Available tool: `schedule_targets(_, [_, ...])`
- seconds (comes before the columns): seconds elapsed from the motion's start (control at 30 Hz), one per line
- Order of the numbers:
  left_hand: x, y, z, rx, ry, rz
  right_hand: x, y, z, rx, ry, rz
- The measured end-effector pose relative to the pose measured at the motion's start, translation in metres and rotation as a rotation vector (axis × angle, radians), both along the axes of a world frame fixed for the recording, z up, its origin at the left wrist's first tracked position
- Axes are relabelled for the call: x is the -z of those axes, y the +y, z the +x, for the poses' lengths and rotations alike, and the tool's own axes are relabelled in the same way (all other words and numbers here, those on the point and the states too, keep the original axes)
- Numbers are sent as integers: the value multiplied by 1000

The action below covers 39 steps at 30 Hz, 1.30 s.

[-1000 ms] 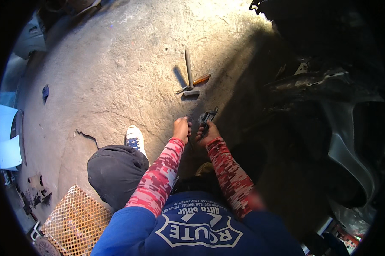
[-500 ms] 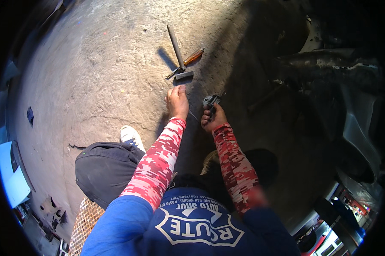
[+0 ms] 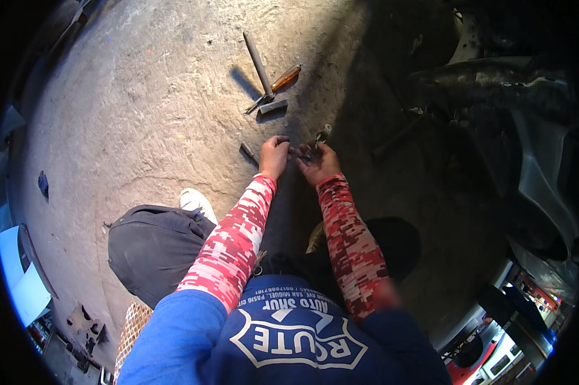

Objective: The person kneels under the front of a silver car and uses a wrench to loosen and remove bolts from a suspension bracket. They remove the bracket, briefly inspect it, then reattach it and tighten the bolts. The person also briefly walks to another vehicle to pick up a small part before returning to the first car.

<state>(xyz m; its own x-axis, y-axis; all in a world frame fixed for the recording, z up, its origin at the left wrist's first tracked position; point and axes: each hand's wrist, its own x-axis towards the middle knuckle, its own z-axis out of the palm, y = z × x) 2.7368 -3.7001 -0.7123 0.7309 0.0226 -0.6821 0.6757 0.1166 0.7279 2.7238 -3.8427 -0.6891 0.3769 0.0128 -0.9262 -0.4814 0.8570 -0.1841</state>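
Note:
My left hand (image 3: 275, 156) is closed beside my right hand, holding something I cannot make out. My right hand (image 3: 318, 163) has curled fingers round a small metal part (image 3: 323, 134). A dark tool (image 3: 248, 153) shows just left of my left hand, partly hidden by it; whether it lies on the floor is unclear. Farther forward on the concrete floor (image 3: 142, 128), a long-handled hammer (image 3: 256, 61) lies across an orange-handled screwdriver (image 3: 286, 77) and other thin metal pieces.
My knee (image 3: 155, 250) and white shoe (image 3: 194, 200) are at lower left, above a rusty mesh grate (image 3: 134, 321). Dark car bodywork (image 3: 527, 167) fills the shadowed right side. Pale panels (image 3: 20, 276) stand at the left edge, and assorted parts (image 3: 495, 353) crowd the lower right.
Both hands have moved forward in the view and closer together than half a second ago. The metal part is now more hidden by my right hand. A dark tool has appeared beside my left hand.

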Motion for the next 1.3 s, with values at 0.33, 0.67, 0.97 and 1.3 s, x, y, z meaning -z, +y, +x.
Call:
schedule_targets(0.33, [18,-5,-7,194,16,43,-6,-1,-2,-103,50,-127])
schedule_targets(0.67, [31,2,1,31,-106,823,-4,7,-15,-213,40,-594])
schedule_targets(0.97, [24,9,13,305,51,849,-12,-6,-14,-228,-139,-627])
schedule_targets(1.3, [-1,-21,14,-76,391,-520,-35,6,-1,18,-219,-355])
